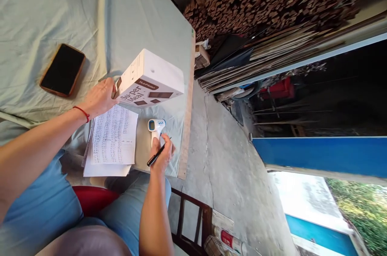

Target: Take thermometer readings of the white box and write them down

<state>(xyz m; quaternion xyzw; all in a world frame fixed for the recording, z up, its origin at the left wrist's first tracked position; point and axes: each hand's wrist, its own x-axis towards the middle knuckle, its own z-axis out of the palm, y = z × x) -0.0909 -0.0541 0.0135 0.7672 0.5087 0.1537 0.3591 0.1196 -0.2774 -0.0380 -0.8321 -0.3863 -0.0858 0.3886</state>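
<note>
My left hand (pixel 102 95) holds the near left edge of a white box (pixel 163 76) printed "NutriMotion Su-per Meal"; some of its fingers are hidden behind the box. I cannot tell whether the box rests fully on the cloth. In my right hand (pixel 163 155) is a black pen (pixel 156 156), lying across the fingers. The same hand is closed round the handle of a white and blue infrared thermometer (pixel 156 125), whose small screen faces up. Between my hands, a stack of printed sheets (pixel 115 139) lies at the table's near edge.
A phone in a brown case (pixel 63 69) lies on the cloth-covered table (pixel 145 2) to the left. Past the table's right edge (pixel 185 143) is a concrete floor (pixel 223 147). A dark wooden frame (pixel 193 219) stands low at my right. Stacked firewood (pixel 256 2) is farther off.
</note>
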